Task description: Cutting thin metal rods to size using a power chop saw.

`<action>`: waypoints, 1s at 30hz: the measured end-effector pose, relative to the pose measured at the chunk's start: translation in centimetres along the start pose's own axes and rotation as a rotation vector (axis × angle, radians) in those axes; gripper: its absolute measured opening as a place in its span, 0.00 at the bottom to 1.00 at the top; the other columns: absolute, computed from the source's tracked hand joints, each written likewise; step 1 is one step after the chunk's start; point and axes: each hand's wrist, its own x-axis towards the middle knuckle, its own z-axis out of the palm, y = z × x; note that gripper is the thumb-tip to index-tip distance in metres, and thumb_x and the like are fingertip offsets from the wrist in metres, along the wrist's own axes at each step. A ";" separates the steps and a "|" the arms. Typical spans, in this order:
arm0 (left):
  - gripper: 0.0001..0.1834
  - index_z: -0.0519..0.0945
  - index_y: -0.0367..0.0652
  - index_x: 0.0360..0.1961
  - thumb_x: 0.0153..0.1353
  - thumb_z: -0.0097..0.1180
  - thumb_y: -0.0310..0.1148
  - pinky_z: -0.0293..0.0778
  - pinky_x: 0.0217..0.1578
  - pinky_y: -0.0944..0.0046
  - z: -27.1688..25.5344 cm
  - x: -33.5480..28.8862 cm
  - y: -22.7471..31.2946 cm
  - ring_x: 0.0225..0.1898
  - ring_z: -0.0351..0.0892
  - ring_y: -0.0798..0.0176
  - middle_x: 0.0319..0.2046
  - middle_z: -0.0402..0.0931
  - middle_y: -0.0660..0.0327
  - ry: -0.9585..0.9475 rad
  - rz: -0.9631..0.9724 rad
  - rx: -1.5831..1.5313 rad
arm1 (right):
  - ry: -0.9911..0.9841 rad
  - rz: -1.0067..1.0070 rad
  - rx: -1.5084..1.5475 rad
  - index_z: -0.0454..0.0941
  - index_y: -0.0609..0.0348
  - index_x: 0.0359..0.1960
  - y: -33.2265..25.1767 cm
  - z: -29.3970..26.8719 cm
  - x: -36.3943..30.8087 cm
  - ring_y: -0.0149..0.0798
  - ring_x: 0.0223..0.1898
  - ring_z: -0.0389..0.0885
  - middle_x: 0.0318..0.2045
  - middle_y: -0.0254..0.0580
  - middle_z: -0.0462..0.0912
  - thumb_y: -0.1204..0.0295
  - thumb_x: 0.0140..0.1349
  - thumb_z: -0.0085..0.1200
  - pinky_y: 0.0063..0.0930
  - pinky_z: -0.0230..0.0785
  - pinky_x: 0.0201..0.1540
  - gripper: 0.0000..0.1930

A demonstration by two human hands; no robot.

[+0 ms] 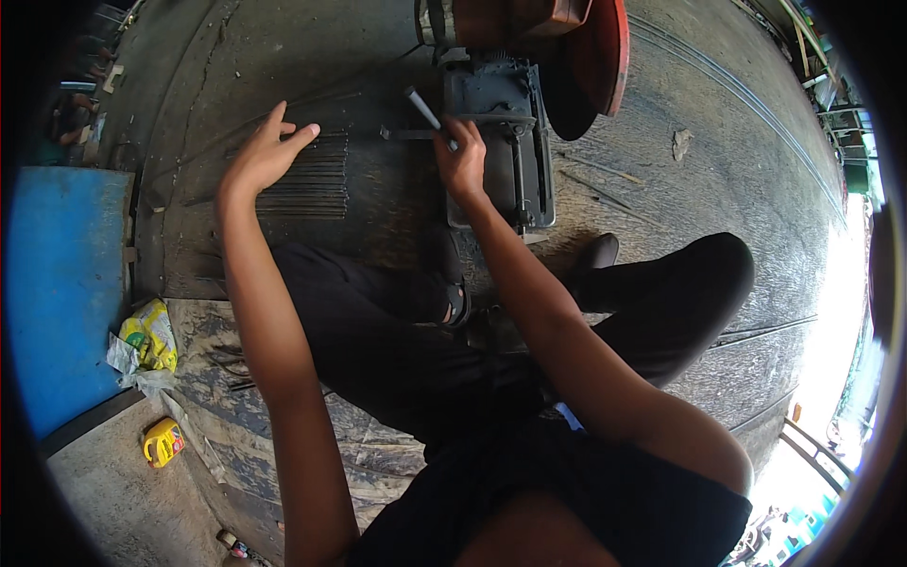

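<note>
Right hand [461,159] is gripping a short dark rod [424,110] at the front edge of the black cutting machine [501,142], left hand [265,151], fingers spread, is resting on thin rods [307,184], probably steadying them; feeding squarely matters.

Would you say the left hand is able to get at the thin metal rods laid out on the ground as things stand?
Probably yes: the left hand is spread right at the row of thin metal rods, with nothing lying between them. The right hand is busy at the dark machine, gripping a short rod.
</note>
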 end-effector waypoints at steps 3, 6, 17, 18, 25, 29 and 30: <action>0.48 0.53 0.42 0.74 0.62 0.54 0.60 0.62 0.65 0.52 -0.1 -0.3 0.0 0.67 0.66 0.49 0.67 0.66 0.52 0.015 -0.003 0.014 | -0.157 0.062 -0.031 0.81 0.66 0.47 1.4 0.7 -0.7 0.56 0.42 0.82 0.37 0.55 0.82 0.74 0.59 0.60 0.41 0.74 0.45 0.14; 0.43 0.60 0.39 0.71 0.65 0.54 0.56 0.66 0.62 0.55 -1.3 -0.5 -0.9 0.61 0.74 0.52 0.63 0.71 0.52 0.088 0.103 -0.076 | -0.227 0.047 0.011 0.81 0.66 0.46 0.6 0.7 -1.2 0.57 0.43 0.81 0.38 0.56 0.83 0.73 0.61 0.58 0.42 0.73 0.47 0.14; 0.31 0.74 0.31 0.57 0.69 0.51 0.51 0.77 0.49 0.62 -4.7 -1.2 0.0 0.46 0.82 0.57 0.47 0.80 0.50 0.394 0.174 -1.114 | -0.399 -0.127 0.346 0.76 0.66 0.55 -17.2 -13.6 -0.9 0.49 0.33 0.76 0.31 0.51 0.75 0.80 0.64 0.54 0.36 0.69 0.38 0.17; 0.32 0.74 0.29 0.57 0.70 0.49 0.53 0.77 0.49 0.61 -4.3 -1.1 1.9 0.46 0.83 0.57 0.47 0.80 0.48 0.389 0.229 -1.050 | -0.374 -0.147 0.388 0.75 0.68 0.56 -18.2 -15.4 -0.6 0.48 0.32 0.76 0.30 0.51 0.75 0.80 0.64 0.53 0.36 0.69 0.37 0.17; 0.45 0.67 0.24 0.62 0.68 0.42 0.64 0.71 0.61 0.56 -2.7 -0.5 20.1 0.57 0.78 0.51 0.56 0.74 0.39 -0.073 0.465 -0.813 | -0.167 -0.383 0.222 0.75 0.69 0.55 -18.2 -28.3 7.1 0.40 0.33 0.84 0.36 0.52 0.83 0.79 0.63 0.55 0.34 0.75 0.37 0.18; 0.47 0.62 0.22 0.64 0.66 0.46 0.63 0.70 0.61 0.55 -0.9 1.0 30.1 0.56 0.77 0.50 0.54 0.75 0.40 -0.203 0.356 -0.921 | -0.116 -0.266 0.183 0.76 0.63 0.58 -15.2 -35.3 12.6 0.34 0.33 0.84 0.34 0.47 0.86 0.74 0.67 0.55 0.31 0.74 0.37 0.18; 0.44 0.65 0.24 0.62 0.66 0.49 0.61 0.74 0.59 0.54 -0.5 1.7 32.0 0.53 0.79 0.51 0.50 0.76 0.42 -0.220 0.272 -0.861 | -0.100 -0.268 0.067 0.76 0.63 0.58 -14.1 -36.9 13.4 0.34 0.33 0.84 0.33 0.46 0.86 0.73 0.67 0.54 0.31 0.74 0.38 0.18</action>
